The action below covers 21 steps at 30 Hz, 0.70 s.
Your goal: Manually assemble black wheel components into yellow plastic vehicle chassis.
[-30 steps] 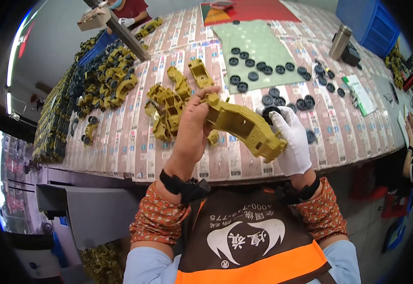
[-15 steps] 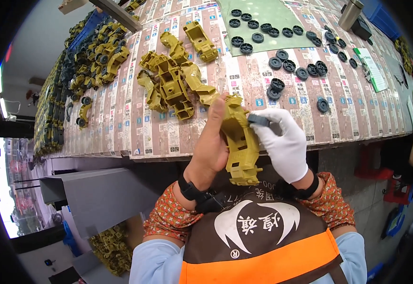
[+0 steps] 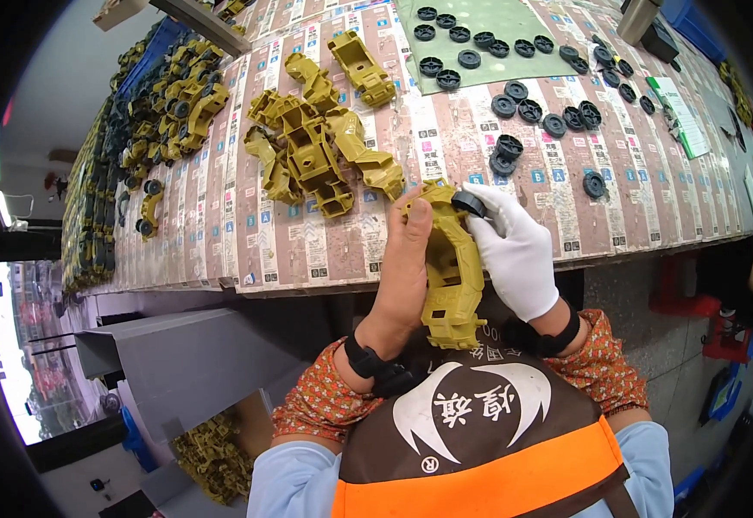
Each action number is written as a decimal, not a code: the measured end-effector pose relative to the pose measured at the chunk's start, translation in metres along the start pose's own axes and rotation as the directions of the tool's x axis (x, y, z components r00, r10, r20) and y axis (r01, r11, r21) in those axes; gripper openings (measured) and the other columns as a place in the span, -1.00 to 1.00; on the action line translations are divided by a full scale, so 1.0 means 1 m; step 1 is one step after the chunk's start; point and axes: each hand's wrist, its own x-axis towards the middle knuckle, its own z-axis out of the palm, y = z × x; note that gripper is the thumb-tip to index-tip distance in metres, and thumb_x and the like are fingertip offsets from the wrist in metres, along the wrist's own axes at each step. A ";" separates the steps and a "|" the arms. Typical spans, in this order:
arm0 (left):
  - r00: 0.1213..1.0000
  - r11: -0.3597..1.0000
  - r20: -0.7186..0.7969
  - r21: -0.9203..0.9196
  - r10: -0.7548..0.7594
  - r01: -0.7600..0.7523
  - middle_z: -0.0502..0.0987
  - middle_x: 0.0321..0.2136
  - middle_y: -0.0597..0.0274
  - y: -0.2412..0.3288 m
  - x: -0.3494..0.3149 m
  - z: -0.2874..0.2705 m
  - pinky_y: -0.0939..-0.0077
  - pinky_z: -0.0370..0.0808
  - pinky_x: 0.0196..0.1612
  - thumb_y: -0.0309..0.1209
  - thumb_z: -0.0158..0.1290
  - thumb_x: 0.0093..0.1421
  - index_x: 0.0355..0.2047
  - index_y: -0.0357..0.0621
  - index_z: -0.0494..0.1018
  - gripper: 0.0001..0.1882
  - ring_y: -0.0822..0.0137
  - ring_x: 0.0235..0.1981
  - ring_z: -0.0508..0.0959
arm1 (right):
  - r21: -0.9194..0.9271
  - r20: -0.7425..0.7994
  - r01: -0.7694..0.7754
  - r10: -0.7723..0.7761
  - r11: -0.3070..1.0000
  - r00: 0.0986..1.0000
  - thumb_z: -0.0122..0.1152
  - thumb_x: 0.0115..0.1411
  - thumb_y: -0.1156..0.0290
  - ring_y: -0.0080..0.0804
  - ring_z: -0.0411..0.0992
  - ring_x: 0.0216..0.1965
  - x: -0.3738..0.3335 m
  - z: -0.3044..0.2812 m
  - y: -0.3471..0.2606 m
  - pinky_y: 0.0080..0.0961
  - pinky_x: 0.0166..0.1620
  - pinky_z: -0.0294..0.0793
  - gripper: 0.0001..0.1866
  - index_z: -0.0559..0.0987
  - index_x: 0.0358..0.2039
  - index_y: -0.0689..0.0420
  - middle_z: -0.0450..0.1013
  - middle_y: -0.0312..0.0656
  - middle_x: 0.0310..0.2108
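Grasping one mustard-yellow, hollow plastic car-like shell (image 3: 455, 315), the bare left hand (image 3: 407, 259) lies along its left side, thumb near the upper end. The shell is held up in front of the brown-and-orange apron (image 3: 480, 432), by the near edge of the paper-patterned table (image 3: 454, 147). The white-gloved right hand (image 3: 519, 255) pinches one round black plastic wheel (image 3: 468, 204) at the shell's upper right side — whether it is seated there I cannot tell.

Past the left hand, roughly six more yellow shells (image 3: 312, 155) overlap in a loose group. Ahead of the right hand lie nine loose black wheels (image 3: 553, 125): six grouped, an overlapping pair and a single one. Beyond, I count eleven on the flat pale-green sheet (image 3: 515, 71), two by its right edge and about six farther right, near one white-and-green paper booklet (image 3: 680, 121). To the left, one small yellow-and-black piece (image 3: 149, 209) sits apart from a large heap of yellow and black parts (image 3: 178, 108) — too many to count.
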 end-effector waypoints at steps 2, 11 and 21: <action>0.999 0.996 -0.017 0.071 0.047 -0.045 0.46 0.05 0.14 -0.001 -0.002 0.002 0.45 0.51 0.08 0.09 -0.11 0.48 0.33 -0.09 0.13 -0.36 0.42 0.01 0.51 | 0.035 0.010 -0.040 0.039 0.999 0.999 0.15 0.31 0.67 -0.57 0.58 -0.13 0.000 -0.002 -0.004 -0.58 -0.03 0.58 -0.65 0.55 0.11 0.27 0.62 -0.16 -0.09; 0.995 0.993 -0.038 0.078 0.090 -0.087 0.43 0.04 0.15 -0.005 0.000 0.009 0.46 0.48 0.09 0.04 -0.01 0.45 0.33 -0.15 0.07 -0.32 0.42 0.00 0.48 | 0.227 0.090 -0.256 0.241 0.940 0.966 0.03 0.34 0.72 -0.51 0.53 0.01 0.000 -0.010 -0.013 -0.59 0.10 0.53 -0.61 0.46 0.18 0.37 0.54 -0.18 0.03; 0.951 0.896 -0.039 0.348 0.307 -0.275 0.35 0.07 0.13 -0.018 0.001 0.009 0.46 0.34 0.17 -0.06 0.04 0.45 0.31 -0.19 0.03 -0.33 0.40 0.05 0.38 | -0.343 0.114 0.215 -0.187 0.914 0.976 0.00 0.23 0.78 -0.04 0.62 -0.04 -0.015 -0.014 -0.015 -0.40 0.01 0.57 -0.52 0.51 0.17 0.29 0.58 0.18 -0.07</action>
